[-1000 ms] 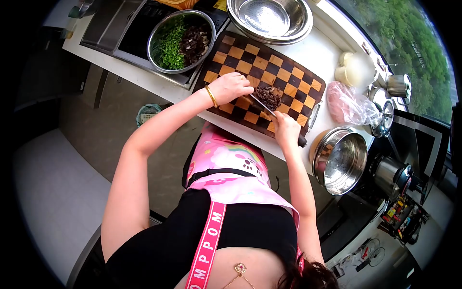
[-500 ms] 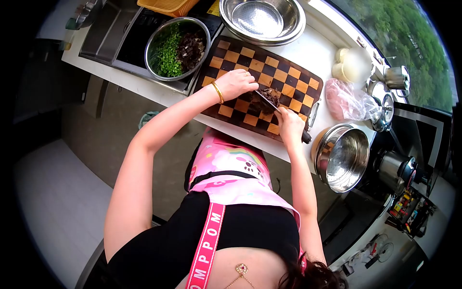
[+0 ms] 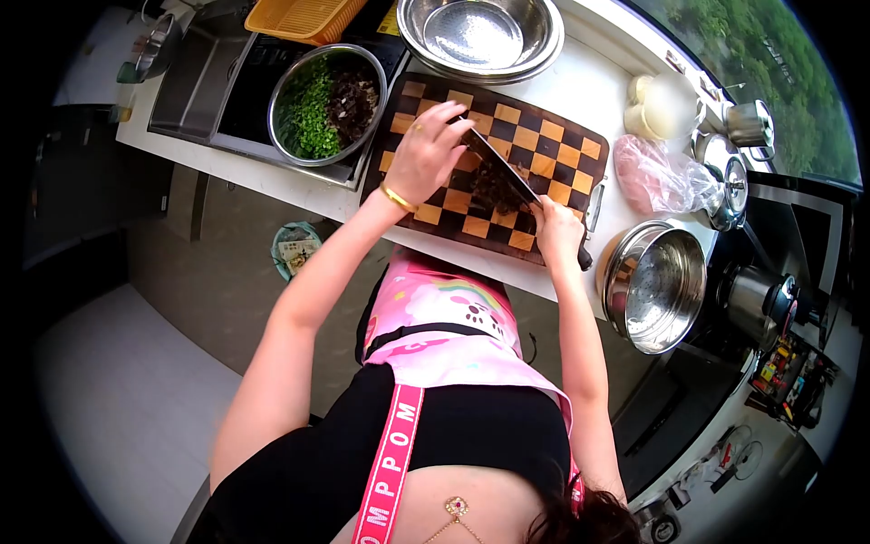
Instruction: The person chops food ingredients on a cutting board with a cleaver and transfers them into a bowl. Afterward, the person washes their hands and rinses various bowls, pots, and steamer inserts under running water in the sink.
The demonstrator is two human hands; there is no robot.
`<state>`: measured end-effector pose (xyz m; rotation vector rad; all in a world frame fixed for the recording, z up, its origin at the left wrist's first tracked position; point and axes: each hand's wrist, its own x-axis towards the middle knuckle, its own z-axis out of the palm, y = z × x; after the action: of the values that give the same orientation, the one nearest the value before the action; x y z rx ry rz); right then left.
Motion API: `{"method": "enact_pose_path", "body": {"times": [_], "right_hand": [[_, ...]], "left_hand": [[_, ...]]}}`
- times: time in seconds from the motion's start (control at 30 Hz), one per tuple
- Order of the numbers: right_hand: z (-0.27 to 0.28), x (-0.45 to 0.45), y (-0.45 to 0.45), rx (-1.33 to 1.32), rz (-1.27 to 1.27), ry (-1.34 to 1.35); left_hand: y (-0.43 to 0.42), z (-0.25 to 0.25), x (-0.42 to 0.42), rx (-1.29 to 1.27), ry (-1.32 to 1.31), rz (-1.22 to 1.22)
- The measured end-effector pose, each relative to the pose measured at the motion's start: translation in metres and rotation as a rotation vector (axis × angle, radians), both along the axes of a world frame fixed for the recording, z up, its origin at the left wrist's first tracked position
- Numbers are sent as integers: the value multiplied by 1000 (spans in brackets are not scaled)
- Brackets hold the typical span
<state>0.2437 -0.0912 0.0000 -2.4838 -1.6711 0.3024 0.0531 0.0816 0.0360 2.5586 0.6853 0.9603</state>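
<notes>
The place was a kitchen: a rectangular grey metal sink point(image 3: 192, 91) was set in a long white countertop point(image 3: 584, 91), which held a light-and-dark checkered wooden cutting board point(image 3: 562, 145) and round shiny steel bowls point(image 3: 476, 36) near a wide glass window point(image 3: 752, 63).

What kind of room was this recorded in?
A kitchen, most likely a home one: there is a sink set into the counter, a checkered cutting board where the right hand holds a knife, and a metal bowl of chopped greens.
</notes>
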Motion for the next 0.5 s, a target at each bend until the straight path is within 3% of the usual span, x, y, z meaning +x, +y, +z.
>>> {"method": "enact_pose_path", "body": {"times": [0.03, 0.13, 0.2, 0.27, 0.5], "right_hand": [[1, 1, -1, 28, -11, 20], [6, -2, -8, 106, -54, 39], [4, -3, -9, 159, -81, 31], [-2, -4, -13, 52, -112, 8], [-3, -14, -17, 112, -137, 64]], "left_hand": [[-7, -5, -6, -3, 1, 0], [-32, -40, -23, -362, -12, 155], [-51, -60, -28, -491, 107, 197], [-65, -81, -25, -534, 134, 239], [-90, -104, 0, -604, 80, 124]]}}
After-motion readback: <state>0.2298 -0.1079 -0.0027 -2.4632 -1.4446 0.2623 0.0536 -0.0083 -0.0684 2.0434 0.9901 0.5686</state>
